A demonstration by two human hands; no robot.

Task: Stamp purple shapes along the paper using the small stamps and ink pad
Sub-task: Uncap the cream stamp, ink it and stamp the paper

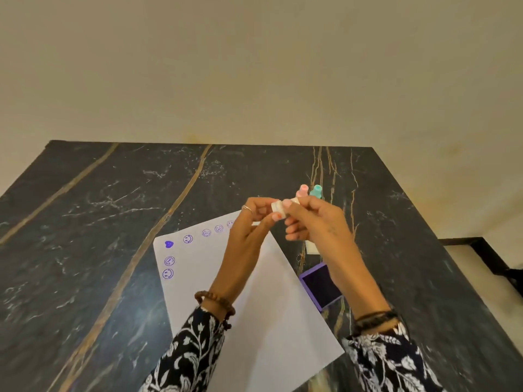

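Both hands meet above the paper: our left hand and right hand each pinch one end of a small white stamp. We see the purple ink pad lying open just right of the paper.

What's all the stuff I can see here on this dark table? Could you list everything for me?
table: one, black marble look with gold veins, against a cream wall
paper: one white sheet, lying angled on the table
stamped shapes: about seven visible, purple, along the paper's far and left edges; one a solid heart
ink pad: one, purple, open, right of the paper
standing stamps: two, pink and teal, behind the hands
held stamp: one, white, small
left hand and right hand: both pinching the held stamp; bracelets, floral sleeves
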